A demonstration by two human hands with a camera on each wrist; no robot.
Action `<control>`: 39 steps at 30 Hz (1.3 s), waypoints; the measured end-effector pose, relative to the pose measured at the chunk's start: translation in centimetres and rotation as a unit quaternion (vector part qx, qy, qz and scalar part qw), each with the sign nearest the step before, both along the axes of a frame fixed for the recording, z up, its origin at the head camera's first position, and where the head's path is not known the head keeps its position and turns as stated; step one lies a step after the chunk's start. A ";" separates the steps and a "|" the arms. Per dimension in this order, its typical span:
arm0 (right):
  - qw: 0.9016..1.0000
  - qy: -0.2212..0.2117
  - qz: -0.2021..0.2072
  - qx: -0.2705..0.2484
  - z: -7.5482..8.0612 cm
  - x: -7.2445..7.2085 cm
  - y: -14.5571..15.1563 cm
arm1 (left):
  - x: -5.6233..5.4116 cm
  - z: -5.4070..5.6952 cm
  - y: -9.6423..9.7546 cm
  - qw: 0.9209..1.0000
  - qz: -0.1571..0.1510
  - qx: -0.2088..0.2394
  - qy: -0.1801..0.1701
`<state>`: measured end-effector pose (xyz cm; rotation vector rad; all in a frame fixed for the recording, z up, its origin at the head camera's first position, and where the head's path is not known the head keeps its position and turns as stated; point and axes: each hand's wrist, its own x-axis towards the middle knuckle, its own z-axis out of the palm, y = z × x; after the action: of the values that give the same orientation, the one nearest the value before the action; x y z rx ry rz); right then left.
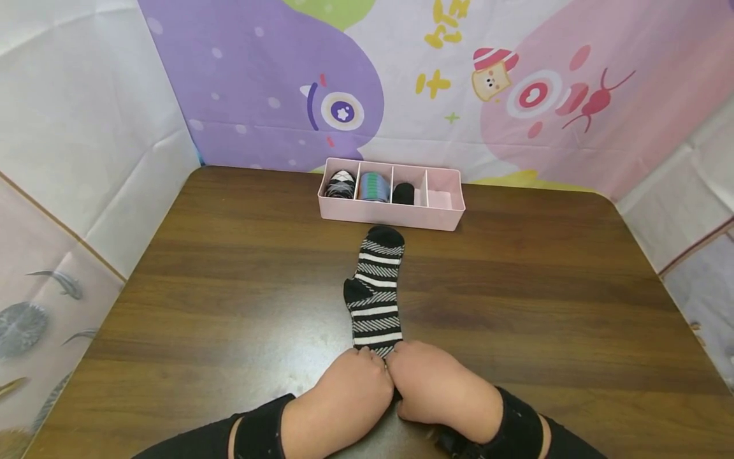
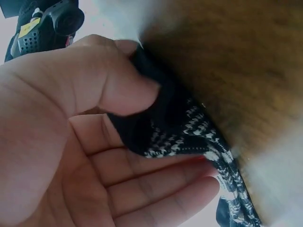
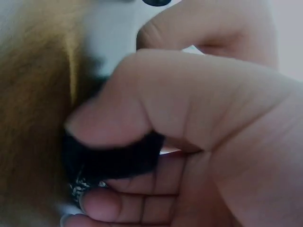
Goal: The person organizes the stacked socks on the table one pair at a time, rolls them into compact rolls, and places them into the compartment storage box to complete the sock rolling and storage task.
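Observation:
A black sock with white stripes (image 1: 375,293) lies lengthwise on the table, its toe pointing at the box and its heel to the left. At the cuff end, my left hand (image 1: 358,392) pinches the dark edge between thumb and fingers, as the left wrist view shows on the sock cuff (image 2: 165,109). Beside it and touching it, my right hand (image 1: 441,386) grips the other side of the cuff. In the right wrist view the thumb presses the black cuff (image 3: 118,163) against the fingers. Both hands cover the cuff from above.
A pink divided box (image 1: 395,215) stands at the table's back edge. Its compartments hold an argyle sock roll (image 1: 341,185), a blue-green striped roll (image 1: 374,187) and a black roll (image 1: 403,194); the rightmost shows its bare floor. A patterned cloth (image 1: 258,83) hangs behind the wooden table (image 1: 545,287).

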<state>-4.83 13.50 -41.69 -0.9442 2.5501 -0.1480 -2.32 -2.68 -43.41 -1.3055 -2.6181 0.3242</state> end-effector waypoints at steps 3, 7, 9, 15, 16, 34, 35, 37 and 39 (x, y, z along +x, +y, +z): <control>1.000 0.014 0.007 0.002 -0.1 0.1 -0.1 | 0.0 0.0 -0.1 1.000 -0.001 0.000 0.007; 1.000 0.017 0.017 -0.010 -0.2 0.0 0.0 | 0.0 0.0 -0.2 1.000 -0.001 0.001 0.000; 1.000 0.011 0.020 -0.014 -0.3 -0.1 0.1 | 0.0 0.0 -0.3 1.000 -0.001 0.003 -0.005; 1.000 -0.020 0.013 -0.010 -0.1 -0.4 0.3 | -0.4 0.5 -0.5 0.998 0.018 0.001 -0.054; 1.000 -0.024 0.012 -0.008 0.0 -0.4 0.3 | -0.5 0.5 -0.5 0.997 0.026 0.000 -0.069; 0.993 -0.106 -0.025 -0.046 -0.1 -2.0 1.0 | -2.2 1.1 -1.4 0.973 0.049 0.140 -0.179; 0.991 -0.120 -0.030 -0.058 -0.2 -2.3 1.2 | -2.2 1.1 -1.4 0.971 0.053 0.143 -0.184; 0.986 -0.144 -0.037 -0.077 -0.5 -3.0 1.6 | -2.3 1.0 -1.3 0.968 0.063 0.144 -0.193; 0.982 -0.160 -0.038 -0.090 -0.8 -3.6 1.9 | -2.3 0.8 -1.2 0.967 0.071 0.137 -0.203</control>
<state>-8.39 15.44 -42.49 -0.8114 2.3008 -0.5187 -4.57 -3.89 -42.58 -1.1937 -2.9570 -0.3140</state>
